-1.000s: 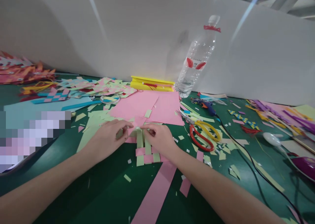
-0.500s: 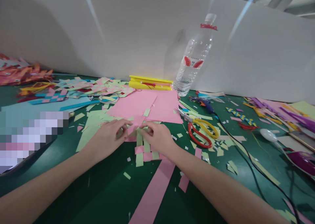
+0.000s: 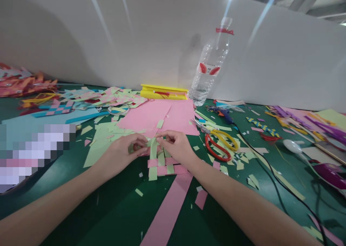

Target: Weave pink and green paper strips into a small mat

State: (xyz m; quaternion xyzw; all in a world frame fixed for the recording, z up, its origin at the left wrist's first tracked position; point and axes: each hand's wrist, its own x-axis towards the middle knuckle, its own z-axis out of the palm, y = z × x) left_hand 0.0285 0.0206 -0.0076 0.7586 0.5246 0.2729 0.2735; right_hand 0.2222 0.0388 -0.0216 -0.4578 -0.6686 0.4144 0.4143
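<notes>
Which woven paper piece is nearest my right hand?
The pink-and-green piece at your right hand; the blue-and-yellow piece lies right of the scissors, the pink-and-blue piece far left.

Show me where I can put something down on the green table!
The biggest bare bit of green table is between the left forearm and the long pink strip, with a few tiny scraps. A smaller one sits between that strip and the right forearm, below the pink scrap. It's crowded around the scissors and the back-left paper pile.
</notes>
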